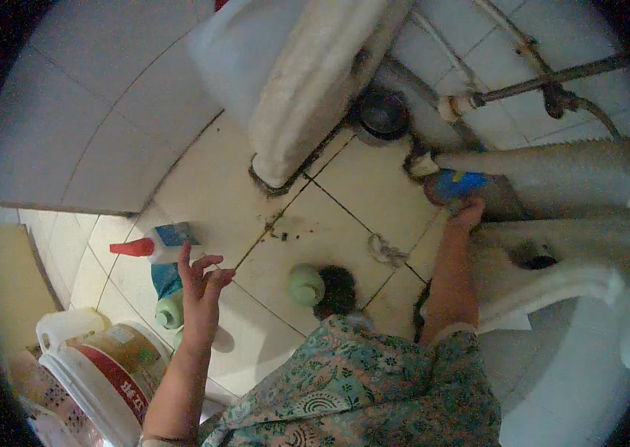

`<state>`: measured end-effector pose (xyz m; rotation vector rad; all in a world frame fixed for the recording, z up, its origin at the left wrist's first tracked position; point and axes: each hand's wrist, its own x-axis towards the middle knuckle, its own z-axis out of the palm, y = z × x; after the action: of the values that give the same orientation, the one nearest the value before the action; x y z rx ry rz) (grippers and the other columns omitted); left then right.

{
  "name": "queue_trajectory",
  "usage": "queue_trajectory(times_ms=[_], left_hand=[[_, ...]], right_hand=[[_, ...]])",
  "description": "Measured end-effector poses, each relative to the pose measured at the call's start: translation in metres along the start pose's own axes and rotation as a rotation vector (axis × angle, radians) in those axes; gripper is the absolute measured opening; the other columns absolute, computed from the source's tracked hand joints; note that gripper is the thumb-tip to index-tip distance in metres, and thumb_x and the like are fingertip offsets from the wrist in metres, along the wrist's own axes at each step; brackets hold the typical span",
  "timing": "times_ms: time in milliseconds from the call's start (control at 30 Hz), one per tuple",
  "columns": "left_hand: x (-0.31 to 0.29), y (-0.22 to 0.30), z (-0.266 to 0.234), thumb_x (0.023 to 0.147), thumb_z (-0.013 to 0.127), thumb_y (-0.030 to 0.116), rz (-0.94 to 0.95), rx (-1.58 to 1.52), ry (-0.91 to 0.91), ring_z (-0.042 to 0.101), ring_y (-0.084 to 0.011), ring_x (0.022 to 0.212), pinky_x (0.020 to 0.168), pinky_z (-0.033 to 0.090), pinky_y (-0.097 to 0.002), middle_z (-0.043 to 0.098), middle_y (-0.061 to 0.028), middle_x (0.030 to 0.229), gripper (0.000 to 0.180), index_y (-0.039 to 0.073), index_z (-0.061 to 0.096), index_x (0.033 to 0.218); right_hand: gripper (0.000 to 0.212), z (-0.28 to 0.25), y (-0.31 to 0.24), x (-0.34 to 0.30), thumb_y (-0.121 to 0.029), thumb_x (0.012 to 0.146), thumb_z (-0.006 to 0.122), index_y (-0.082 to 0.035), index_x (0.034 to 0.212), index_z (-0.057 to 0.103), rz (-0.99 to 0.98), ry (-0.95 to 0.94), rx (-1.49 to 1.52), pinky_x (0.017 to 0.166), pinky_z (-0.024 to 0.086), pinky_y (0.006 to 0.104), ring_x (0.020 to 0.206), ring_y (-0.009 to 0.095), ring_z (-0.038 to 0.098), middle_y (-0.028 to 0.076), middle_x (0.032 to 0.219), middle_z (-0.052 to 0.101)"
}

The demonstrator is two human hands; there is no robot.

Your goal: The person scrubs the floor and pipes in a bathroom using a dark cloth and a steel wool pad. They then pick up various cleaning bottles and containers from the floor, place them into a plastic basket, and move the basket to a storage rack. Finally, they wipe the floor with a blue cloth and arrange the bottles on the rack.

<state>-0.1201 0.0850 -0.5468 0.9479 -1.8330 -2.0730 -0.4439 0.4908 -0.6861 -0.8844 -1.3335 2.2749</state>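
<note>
The right hand (466,214) grips a blue object (460,183) beside the thick pale pipe (546,164) at the right, while the left hand (201,285), empty with fingers parted, hovers near the red-capped white bottle (160,247) over the tiled floor (210,179).

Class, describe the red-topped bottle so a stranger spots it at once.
Start with the tiled floor. Toward the picture's left, beside the left hand, find a white bottle with a blue label. Its tapering red top sets it apart from the pale green container.
</note>
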Motion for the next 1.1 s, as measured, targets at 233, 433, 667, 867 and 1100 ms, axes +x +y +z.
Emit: queue_trajectory(times_ms=[233,433,667,867,1100], left_hand=[[-0.007,-0.037,-0.010,0.092,0.052,0.005,-0.086,0.030,-0.207,0.056,-0.0202,0.097,0.090,0.047,-0.0355,0.051,-0.0107,0.111,0.053,0.008,0.029,0.139],[-0.027,-0.022,-0.015,0.089,0.055,0.005,-0.021,0.354,-0.370,0.060,-0.0195,0.092,0.081,0.050,-0.0310,0.056,-0.0100,0.106,0.037,0.006,0.047,0.125],[-0.043,-0.003,-0.106,0.083,0.055,0.007,-0.032,0.748,-0.184,0.064,-0.0298,0.078,0.070,0.051,-0.0384,0.064,-0.0124,0.090,0.017,0.007,0.061,0.099],[-0.029,0.007,-0.152,0.079,0.060,0.006,0.145,0.956,-0.035,0.057,-0.0335,0.099,0.087,0.047,-0.0393,0.049,-0.0164,0.117,0.038,0.006,0.050,0.116],[-0.048,-0.007,-0.099,0.078,0.066,0.014,0.209,0.882,-0.337,0.045,-0.0379,0.116,0.095,0.043,-0.0426,0.041,-0.0181,0.128,0.059,0.008,0.040,0.130]], right_hand=[[0.030,-0.018,0.010,0.034,-0.032,0.086,0.056,-0.010,0.101,0.040,-0.031,0.036,-0.116,0.075,0.033,0.0351,0.087,0.020,0.039,0.004,0.099,0.044],[0.047,-0.063,0.013,-0.009,-0.028,0.084,0.060,-0.008,0.117,0.033,-0.070,-0.076,-0.551,0.086,0.031,0.0375,0.104,0.023,0.036,0.007,0.116,0.039],[0.070,-0.065,0.011,-0.172,-0.023,0.081,0.066,-0.006,0.136,0.025,-0.197,-1.284,-1.317,0.099,0.030,0.0404,0.123,0.027,0.033,0.011,0.135,0.034],[0.097,-0.058,0.008,-0.231,-0.021,0.072,0.075,-0.007,0.147,0.014,-0.053,-1.622,-1.375,0.107,0.026,0.0430,0.135,0.030,0.026,0.014,0.146,0.027],[0.098,-0.037,0.031,-0.291,-0.027,0.066,0.082,-0.002,0.140,0.023,-0.248,-1.617,-1.357,0.106,0.032,0.0426,0.127,0.033,0.038,0.019,0.139,0.036]])
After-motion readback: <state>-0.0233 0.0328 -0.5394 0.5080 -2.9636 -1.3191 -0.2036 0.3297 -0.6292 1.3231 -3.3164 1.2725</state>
